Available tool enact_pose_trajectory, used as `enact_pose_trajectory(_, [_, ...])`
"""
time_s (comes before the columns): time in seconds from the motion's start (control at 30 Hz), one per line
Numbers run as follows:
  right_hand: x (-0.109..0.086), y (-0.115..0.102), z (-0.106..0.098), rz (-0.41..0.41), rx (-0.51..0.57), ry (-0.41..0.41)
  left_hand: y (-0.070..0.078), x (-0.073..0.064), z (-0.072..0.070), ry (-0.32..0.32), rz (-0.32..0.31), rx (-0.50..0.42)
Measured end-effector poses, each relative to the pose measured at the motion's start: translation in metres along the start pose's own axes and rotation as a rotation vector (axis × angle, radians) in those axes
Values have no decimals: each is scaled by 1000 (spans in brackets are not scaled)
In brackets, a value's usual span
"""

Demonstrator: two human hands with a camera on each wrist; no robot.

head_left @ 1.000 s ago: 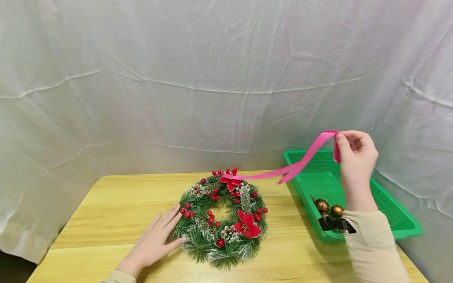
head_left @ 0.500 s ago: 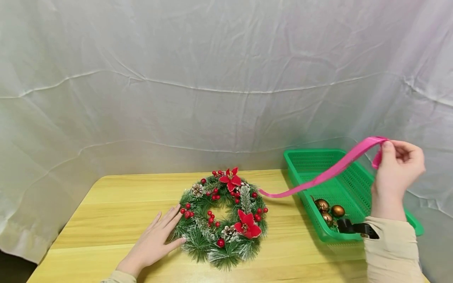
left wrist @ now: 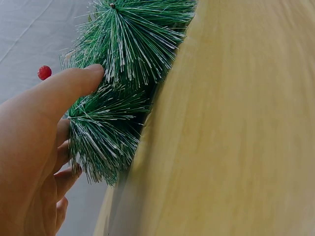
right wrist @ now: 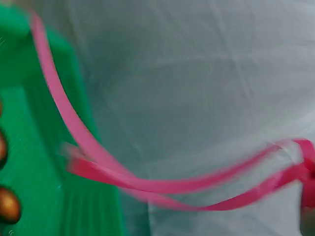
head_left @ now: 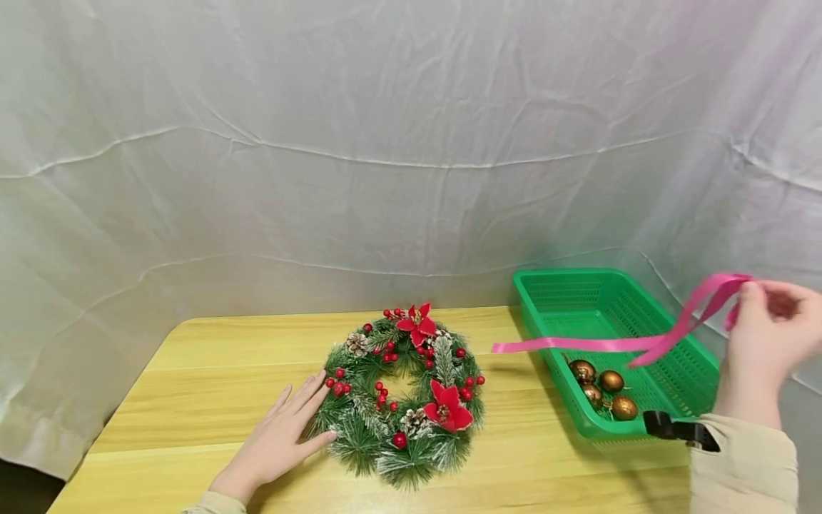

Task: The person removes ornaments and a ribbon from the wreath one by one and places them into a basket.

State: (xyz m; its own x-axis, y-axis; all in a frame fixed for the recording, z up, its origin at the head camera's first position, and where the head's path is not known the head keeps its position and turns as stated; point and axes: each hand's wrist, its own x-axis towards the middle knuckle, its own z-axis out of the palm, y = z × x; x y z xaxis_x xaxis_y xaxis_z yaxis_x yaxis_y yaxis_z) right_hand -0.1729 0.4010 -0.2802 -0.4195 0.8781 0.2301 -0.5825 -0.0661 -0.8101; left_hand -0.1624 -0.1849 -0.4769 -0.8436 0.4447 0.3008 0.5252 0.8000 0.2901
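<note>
A green wreath (head_left: 359,442) with red flowers, berries and pinecones lies flat on the wooden table. My left hand (head_left: 276,439) rests at its left edge with the fingers extended; in the left wrist view the thumb (left wrist: 74,86) touches the needles. At the far right, my right hand (head_left: 767,343) pinches a pink ribbon (head_left: 683,321) between thumb and fingers, above the basket's right side. Two tails of the ribbon trail leftward over the basket, the longer one reaching past its left rim. In the right wrist view the ribbon (right wrist: 88,142) is blurred and the hand is mostly out of frame.
A green plastic basket (head_left: 565,275) stands on the right of the table (head_left: 212,357). Several bronze ball ornaments (head_left: 612,380) lie in its near left corner. Pale fabric (head_left: 411,143) hangs behind and at both sides.
My right hand has moved to the right and somewhat down, pulling the ribbon away from above the wreath and across the basket. The left hand and wreath have stayed in place.
</note>
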Motion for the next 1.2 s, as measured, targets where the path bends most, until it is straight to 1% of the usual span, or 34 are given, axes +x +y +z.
enact_pose_trajectory(0.03, [-2,5,-4,13,-93,-44,0,0,0,1,2,0])
enact_pose_trajectory(0.1, [-7,16,-12,43,-301,-164,-1,0,0,2,4,3])
enact_pose_trajectory(0.13, [-10,22,-16,64,-381,-243,-1,0,0,1,4,5])
enact_pose_trajectory(0.17, [-13,28,-19,100,-433,-323,-1,0,0,1,3,5])
enact_pose_trajectory(0.2, [-15,34,-23,110,-518,-402,-2,0,0,1,2,6])
enact_pose_trajectory(0.23, [-18,40,-26,97,-603,-486,-2,0,0,0,2,6])
enact_pose_trajectory(0.3, [-24,50,-29,28,-755,-635,-2,0,0,-2,-1,4])
enact_pose_trajectory(0.33, [-27,55,-30,4,-811,-700,-2,0,0,-3,-2,1])
enact_pose_trajectory(0.4, [-33,63,-29,-69,-949,-819,-2,0,0,-5,-5,-3])
enact_pose_trajectory(0.5, [-42,70,-25,-116,-1067,-1013,-3,0,1,-9,-10,-5])
enact_pose_trajectory(0.57, [-47,71,-23,-128,-1101,-1125,-3,1,1,-11,-12,-4])
enact_pose_trajectory(0.6, [-49,71,-22,-124,-1107,-1167,-3,1,1,-11,-12,-4])
enact_pose_trajectory(0.63, [-51,71,-21,-108,-1106,-1201,-3,1,1,-10,-12,-5])
enact_pose_trajectory(0.73, [-55,70,-20,-116,-1127,-1263,-3,1,1,-12,-12,-7])
enact_pose_trajectory(0.87, [-63,70,-19,-189,-1171,-1277,-4,1,1,-20,-15,-8])
enact_pose_trajectory(0.93, [-69,71,-18,-222,-1148,-1275,-4,1,0,-21,-16,-6])
enact_pose_trajectory(1.0, [-77,72,-15,-254,-1096,-1286,-5,2,0,-19,-16,-4])
enact_pose_trajectory(1.1, [-88,75,-12,-324,-1023,-1307,-5,2,0,-15,-14,-1])
enact_pose_trajectory(1.2, [-99,77,-8,-404,-997,-1284,-4,2,1,-17,-11,0])
